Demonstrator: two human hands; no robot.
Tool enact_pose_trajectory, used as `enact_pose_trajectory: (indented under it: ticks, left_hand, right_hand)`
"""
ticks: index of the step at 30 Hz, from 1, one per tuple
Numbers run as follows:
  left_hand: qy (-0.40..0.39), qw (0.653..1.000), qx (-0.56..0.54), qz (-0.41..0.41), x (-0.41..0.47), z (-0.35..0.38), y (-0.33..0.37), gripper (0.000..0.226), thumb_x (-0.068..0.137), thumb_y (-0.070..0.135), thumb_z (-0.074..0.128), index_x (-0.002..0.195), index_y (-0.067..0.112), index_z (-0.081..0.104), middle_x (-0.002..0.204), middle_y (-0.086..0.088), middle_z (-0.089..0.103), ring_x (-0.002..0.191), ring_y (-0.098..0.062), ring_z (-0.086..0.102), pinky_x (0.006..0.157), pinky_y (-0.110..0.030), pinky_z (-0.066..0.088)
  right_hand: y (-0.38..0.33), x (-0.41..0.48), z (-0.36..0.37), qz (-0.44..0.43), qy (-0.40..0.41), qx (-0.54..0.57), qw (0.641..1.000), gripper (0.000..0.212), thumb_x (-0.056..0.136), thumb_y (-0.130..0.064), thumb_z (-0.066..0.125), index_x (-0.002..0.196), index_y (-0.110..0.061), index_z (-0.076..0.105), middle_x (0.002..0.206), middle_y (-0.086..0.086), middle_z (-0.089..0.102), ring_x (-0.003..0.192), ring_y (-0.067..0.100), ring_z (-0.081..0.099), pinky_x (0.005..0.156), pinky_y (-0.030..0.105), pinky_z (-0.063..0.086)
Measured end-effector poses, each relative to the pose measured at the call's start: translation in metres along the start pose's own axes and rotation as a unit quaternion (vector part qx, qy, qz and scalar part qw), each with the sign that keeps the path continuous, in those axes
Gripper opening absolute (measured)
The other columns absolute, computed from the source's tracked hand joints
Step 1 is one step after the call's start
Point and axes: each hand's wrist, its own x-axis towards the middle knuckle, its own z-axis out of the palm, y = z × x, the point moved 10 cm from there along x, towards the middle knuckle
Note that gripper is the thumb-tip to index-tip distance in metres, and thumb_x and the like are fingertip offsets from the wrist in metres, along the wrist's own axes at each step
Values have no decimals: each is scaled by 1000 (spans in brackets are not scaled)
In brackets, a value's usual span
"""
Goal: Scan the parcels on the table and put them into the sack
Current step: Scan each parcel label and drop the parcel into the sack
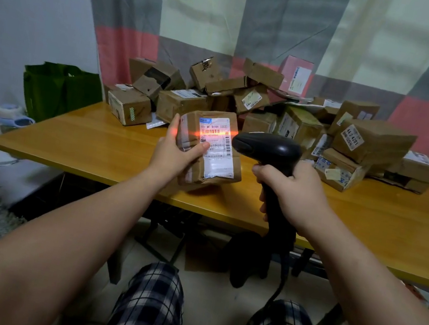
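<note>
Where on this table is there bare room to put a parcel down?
The table is bare front-left, between its near edge and the parcel pile, left of the left hand. Another bare patch lies front-right, past the right hand. The back, along the curtain, is crowded.

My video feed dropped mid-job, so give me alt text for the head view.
The left hand holds a taped brown parcel over the wooden table while the right hand aims a black scanner, its red beam across the label's barcode. More parcels are piled behind, a green bag at left.
</note>
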Motion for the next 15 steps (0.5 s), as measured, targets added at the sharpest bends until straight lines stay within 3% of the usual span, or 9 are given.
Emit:
enact_pose_trajectory:
  ticks: [7, 9, 12, 15]
  left_hand:
    - [40, 997, 60, 41, -1, -22, 6, 107, 71, 47, 79, 153, 31, 11, 143, -10, 38, 126, -25, 47, 107, -47, 41]
    - [51, 995, 71, 53, -1, -30, 6, 107, 71, 47, 79, 153, 28, 12, 145, -10, 37, 129, -24, 44, 109, -39, 36]
    - [80, 990, 97, 69, -7, -53, 9, 106, 71, 49, 78, 153, 28, 13, 148, -8, 33, 130, -19, 39, 98, -25, 30]
    - [114, 986, 95, 77, -24, -91, 10, 104, 70, 51, 78, 151, 32, 16, 144, -7, 37, 122, -9, 41, 101, -25, 33]
  right_hand:
    - [-6, 2, 15, 2, -14, 35, 999, 35, 87, -25, 65, 85, 10, 60, 65, 19, 56, 52, 30, 58, 48, 36, 52]
    - [-9, 5, 22, -2, -20, 34, 999, 35, 87, -24, 65, 85, 11, 60, 66, 22, 56, 53, 34, 59, 49, 38, 52]
    - [-17, 8, 39, -15, -34, 33, 999, 39, 87, -24, 65, 89, 15, 59, 70, 33, 57, 59, 44, 59, 55, 49, 53]
    - [-21, 12, 68, -17, -65, 61, 996, 39, 87, -23, 65, 90, 15, 58, 63, 24, 55, 52, 37, 57, 52, 46, 52]
